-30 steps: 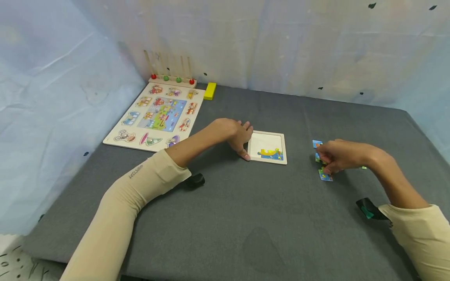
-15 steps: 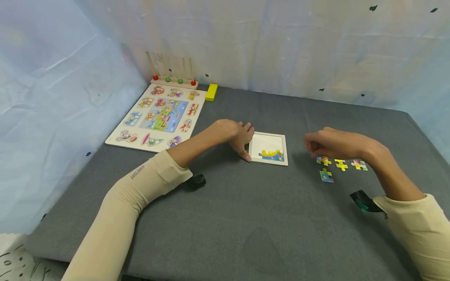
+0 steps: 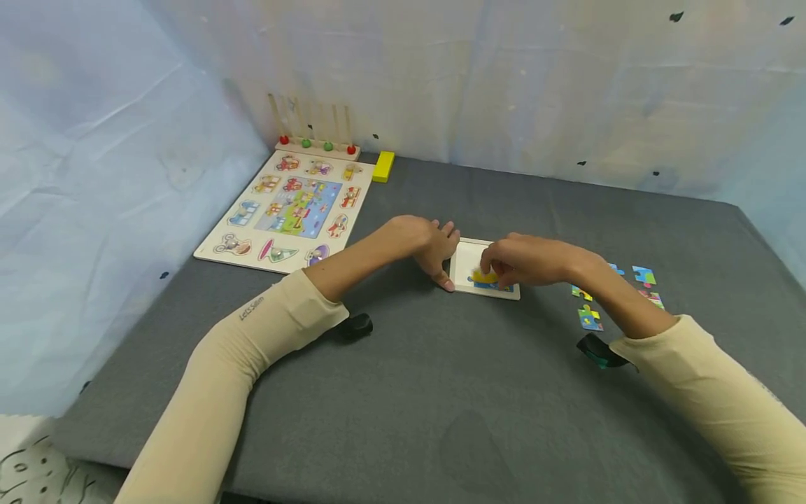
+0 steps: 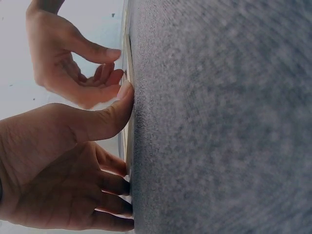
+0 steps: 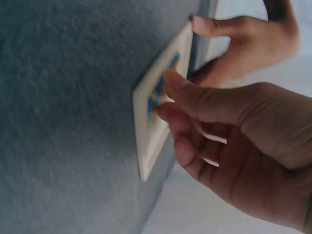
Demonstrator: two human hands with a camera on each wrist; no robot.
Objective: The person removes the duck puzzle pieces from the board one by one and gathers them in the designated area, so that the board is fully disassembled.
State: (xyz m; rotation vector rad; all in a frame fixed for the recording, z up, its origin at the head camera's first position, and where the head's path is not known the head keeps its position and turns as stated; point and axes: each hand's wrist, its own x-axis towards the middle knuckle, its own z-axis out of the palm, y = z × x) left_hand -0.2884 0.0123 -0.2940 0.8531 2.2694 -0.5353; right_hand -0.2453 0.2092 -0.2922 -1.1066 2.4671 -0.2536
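Observation:
My left hand (image 3: 436,255) rests at the left side of a small square wooden puzzle tray (image 3: 462,262), thumb on its near corner and fingers spread along the edge. In the left wrist view its thumb (image 4: 119,109) presses the tray's rim. My right hand (image 3: 519,260) is over the tray, thumb and index finger pinched together on a puzzle piece mostly hidden by the fingers. Yellow and blue joined puzzle pieces (image 3: 481,282) lie along the tray's near side. In the right wrist view the right hand's fingertips (image 5: 175,80) overlap the blue part of the picture.
Several loose puzzle pieces (image 3: 590,318) lie to the right on the grey cloth, some behind the right forearm. At the back left are a large knobbed picture board (image 3: 208,246), a rack with pegs and beads (image 3: 317,148) and a yellow block (image 3: 383,166).
My right hand has moved left from the loose pieces to above the tray. My left hand has stayed at the tray's left edge.

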